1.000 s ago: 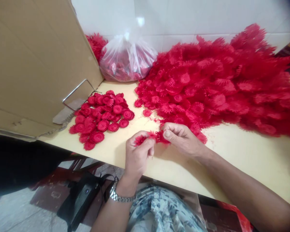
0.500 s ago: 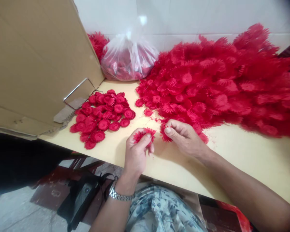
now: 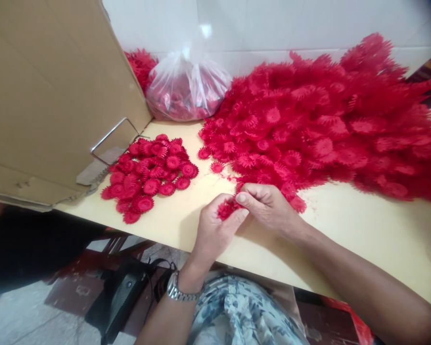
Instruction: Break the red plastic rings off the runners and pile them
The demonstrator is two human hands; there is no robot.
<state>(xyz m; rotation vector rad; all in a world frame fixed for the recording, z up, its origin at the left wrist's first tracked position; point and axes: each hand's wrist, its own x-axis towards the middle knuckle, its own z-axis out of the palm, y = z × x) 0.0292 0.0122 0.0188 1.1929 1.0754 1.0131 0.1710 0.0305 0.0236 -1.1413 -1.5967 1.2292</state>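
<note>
My left hand [image 3: 215,230], with a metal watch on its wrist, is closed around a red fringed flower piece [image 3: 225,209] above the table's front part. Touching it on the right is my right hand [image 3: 267,206], its thumb and index finger pinched together; whatever lies between those fingertips is too small to make out. Left of the hands lies a small pile of red flower pieces [image 3: 151,186]. Behind and to the right spreads a large heap of the same red pieces [image 3: 323,143], and one single piece [image 3: 217,166] sits near its left edge.
A tied clear plastic bag [image 3: 187,96] of red pieces stands against the wall. On the left rises a cardboard box [image 3: 57,96] with a bent metal wire [image 3: 107,136] at its side. A black bag [image 3: 124,292] is below the table [image 3: 362,230].
My left hand has moved right with the red flower piece and now meets my right hand. My right hand stays nearly in place. The view has shifted slightly.
</note>
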